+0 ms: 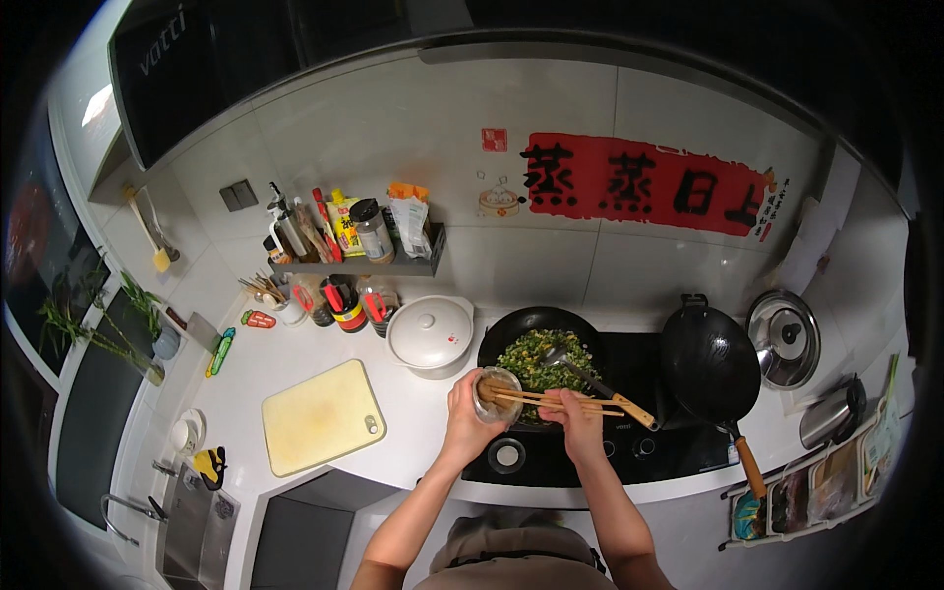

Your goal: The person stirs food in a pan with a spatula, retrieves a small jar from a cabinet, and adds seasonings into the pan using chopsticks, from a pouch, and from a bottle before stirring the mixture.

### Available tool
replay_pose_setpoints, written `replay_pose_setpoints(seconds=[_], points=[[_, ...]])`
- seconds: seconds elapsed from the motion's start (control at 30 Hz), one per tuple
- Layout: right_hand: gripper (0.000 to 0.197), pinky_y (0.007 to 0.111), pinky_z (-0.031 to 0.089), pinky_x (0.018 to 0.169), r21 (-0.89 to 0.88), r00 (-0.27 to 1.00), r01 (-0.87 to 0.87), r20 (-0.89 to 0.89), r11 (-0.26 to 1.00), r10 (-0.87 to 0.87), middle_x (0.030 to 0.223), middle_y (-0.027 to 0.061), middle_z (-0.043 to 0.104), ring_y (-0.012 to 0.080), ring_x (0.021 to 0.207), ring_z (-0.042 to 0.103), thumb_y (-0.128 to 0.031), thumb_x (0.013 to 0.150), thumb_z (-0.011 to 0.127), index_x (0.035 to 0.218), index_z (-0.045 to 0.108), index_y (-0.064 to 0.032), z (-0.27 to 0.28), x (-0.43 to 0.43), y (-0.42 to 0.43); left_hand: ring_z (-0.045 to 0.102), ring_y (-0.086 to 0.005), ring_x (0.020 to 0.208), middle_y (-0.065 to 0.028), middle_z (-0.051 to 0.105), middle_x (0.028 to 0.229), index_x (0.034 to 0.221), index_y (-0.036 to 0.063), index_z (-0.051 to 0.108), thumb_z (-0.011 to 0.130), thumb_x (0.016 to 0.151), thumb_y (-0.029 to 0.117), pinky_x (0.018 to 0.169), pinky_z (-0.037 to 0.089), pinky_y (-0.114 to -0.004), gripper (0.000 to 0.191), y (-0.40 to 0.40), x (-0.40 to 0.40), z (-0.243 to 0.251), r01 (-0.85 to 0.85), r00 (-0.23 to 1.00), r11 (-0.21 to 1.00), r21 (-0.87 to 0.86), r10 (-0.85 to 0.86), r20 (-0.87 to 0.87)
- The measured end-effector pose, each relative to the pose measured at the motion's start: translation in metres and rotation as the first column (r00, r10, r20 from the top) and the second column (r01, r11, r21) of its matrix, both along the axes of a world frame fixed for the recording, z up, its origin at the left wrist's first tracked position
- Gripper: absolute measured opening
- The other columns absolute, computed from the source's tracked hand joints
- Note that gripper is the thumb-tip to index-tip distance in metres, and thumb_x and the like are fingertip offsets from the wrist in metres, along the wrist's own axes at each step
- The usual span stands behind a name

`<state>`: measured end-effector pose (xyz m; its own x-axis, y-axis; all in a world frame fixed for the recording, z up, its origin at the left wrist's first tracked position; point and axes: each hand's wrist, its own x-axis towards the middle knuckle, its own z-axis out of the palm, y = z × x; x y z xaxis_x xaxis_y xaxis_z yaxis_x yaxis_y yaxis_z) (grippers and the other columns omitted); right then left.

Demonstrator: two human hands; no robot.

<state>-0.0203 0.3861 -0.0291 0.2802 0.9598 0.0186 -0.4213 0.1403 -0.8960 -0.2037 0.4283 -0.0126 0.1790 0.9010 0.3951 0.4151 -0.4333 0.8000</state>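
My left hand (463, 420) grips a clear jar (509, 376), tilted so its mouth faces me, with a brown granular or pasty filling (490, 389) inside. In my right hand (579, 425) is a pair of wooden chopsticks (542, 400), their tips reaching into that filling. Just beyond both hands, a black wok (509, 324) on the left burner holds chopped greens with yellow and white bits (542, 354). A metal ladle or spatula with a wooden handle (636, 411) rests in the wok, the handle end passing to the right of my right hand. My hands partly hide the wok's near side.
A second wok (709, 361) sits on the cooktop's (509, 472) right. Left of the burner stands a white lidded pot (429, 332), then a yellow cutting board (321, 417). Bottles line a wall shelf (354, 267). At far left is a sink (195, 531); a cart (804, 516) stands right.
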Motion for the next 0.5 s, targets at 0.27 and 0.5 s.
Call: replay_pose_setpoints(seconds=[0.27,0.5], points=[[0.032,0.029,0.058,0.07,0.038,1.0,0.018,0.004,0.999,-0.019,0.088,0.0177,0.067,0.0229,0.076,0.069,-0.019,0.097,0.051,0.101,0.061,0.0108,0.005,0.031,0.002,0.042,-0.0347,0.118,-0.0147,0.046,0.125,0.129,0.0073,0.039,0.083,0.057,0.007,0.101,0.036,-0.043,0.084,0.014,0.031,-0.025,0.036,0.978,0.984,-0.174,0.001,0.211],[0.03,0.029,0.058,0.069,0.07,0.997,0.07,-0.016,0.995,-0.069,0.086,0.016,0.067,0.0205,0.073,0.068,-0.02,0.096,0.053,0.1,0.062,0.0089,0.01,0.058,0.009,0.041,-0.0347,0.119,-0.0148,0.046,0.124,0.129,0.0085,0.039,0.084,0.056,0.007,0.102,0.036,-0.043,0.086,0.013,0.052,-0.018,-0.11,0.988,0.978,-0.178,0.127,0.089]])
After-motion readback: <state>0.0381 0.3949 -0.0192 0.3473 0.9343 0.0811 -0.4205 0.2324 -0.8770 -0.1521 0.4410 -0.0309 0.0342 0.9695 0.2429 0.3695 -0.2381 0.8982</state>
